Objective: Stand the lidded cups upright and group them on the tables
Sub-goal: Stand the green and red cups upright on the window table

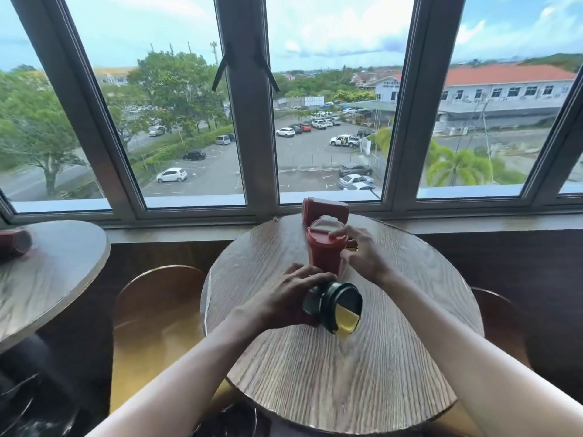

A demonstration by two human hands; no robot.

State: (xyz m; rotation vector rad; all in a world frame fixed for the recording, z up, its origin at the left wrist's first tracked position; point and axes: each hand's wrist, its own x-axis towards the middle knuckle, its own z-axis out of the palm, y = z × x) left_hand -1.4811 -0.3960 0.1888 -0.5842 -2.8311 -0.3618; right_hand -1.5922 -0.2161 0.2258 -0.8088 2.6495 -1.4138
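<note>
Red cup [325, 250] upright under my right grip [362, 257], fingers around its lid; left grip [284, 302] clutches tilted green cup [332, 305], open wood counter [362, 373] nearer me.

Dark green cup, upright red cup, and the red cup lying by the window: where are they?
dark green cup [335, 305]: head view, its lid.
upright red cup [323, 255]: head view, its side wall.
red cup lying by the window [325, 208]: head view, its side.

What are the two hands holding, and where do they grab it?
Left hand grips the tipped dark green cup around its body. Right hand holds the upright red cup at its lid and side.
</note>
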